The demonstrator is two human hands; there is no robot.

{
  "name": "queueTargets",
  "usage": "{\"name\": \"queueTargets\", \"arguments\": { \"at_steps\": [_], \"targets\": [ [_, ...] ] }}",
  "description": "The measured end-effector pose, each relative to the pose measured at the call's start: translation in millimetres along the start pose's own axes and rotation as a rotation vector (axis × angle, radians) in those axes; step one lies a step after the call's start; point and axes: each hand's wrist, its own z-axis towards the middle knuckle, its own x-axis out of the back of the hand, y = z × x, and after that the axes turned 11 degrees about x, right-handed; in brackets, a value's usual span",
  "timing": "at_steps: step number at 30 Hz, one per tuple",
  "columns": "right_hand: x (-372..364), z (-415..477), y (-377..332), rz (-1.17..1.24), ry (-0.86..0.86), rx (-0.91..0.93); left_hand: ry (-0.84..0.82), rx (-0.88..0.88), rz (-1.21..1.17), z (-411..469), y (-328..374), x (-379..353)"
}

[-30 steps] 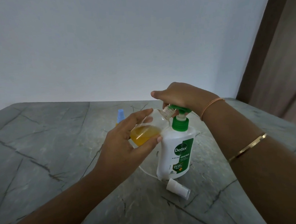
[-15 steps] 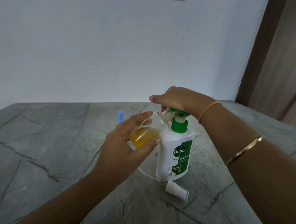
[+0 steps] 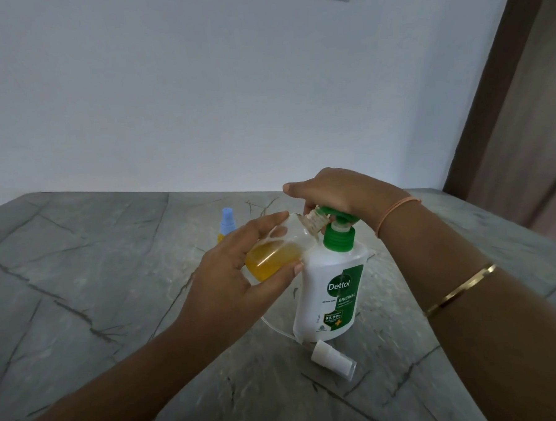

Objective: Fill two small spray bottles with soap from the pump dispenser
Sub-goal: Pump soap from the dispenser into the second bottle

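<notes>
**A:** Where is the bottle sitting against the pump, from where you're standing?

**B:** The left hand (image 3: 238, 276) is holding the clear spray bottle (image 3: 272, 259) off the table (image 3: 81, 285). It is tilting, with its long axis running up and to the right, so the threaded neck (image 3: 314, 221) is pointing at the green pump head (image 3: 335, 215). The mouth is meeting the spout, touching or very nearly; I can't tell which.

**A:** And the dispenser?

**B:** The pump dispenser (image 3: 332, 291) is standing upright just to the right of that bottle. The left hand is the one carrying the bottle, and the right is sitting above both.

**A:** How are the hands closing?

**B:** The left is wrapping the bottle's body, fingers over the top and thumb underneath. It is gripping snugly around the orange soap pooling in the lower half. The right hand (image 3: 330, 191) is lying palm-down on the pump head, fingers curling over its far side and thumb sticking out to the left. I'd judge it is pressing.

**A:** Anything else lying about?

**B:** A white spray cap (image 3: 332, 358) is lying on its side just in front of the dispenser, with a thin clear tube (image 3: 276, 329) curving away beside it. A second small bottle (image 3: 227, 224) with a blue top is standing farther back, partly hidden by the left hand and showing a little orange.
</notes>
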Motion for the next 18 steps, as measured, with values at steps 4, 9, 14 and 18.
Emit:
{"name": "queueTargets", "arguments": {
  "at_steps": [4, 9, 14, 18],
  "targets": [
    [0.6, -0.7, -0.2, -0.026, 0.012, 0.021, -0.003, -0.004, -0.018, 0.5, 1.4, 0.2],
    [6.7, 3.0, -1.6, -0.1, 0.059, 0.066, 0.012, 0.018, -0.049, 1.3, 5.9, 0.4],
    [6.0, 7.0, -1.2, -0.08, 0.016, 0.036, 0.002, 0.03, -0.051, 0.3, 6.4, 0.2],
    [4.8, 5.4, -1.1, -0.049, 0.0, 0.013, -0.007, 0.032, -0.046, 0.5, 6.1, -0.1]
  ]
}}
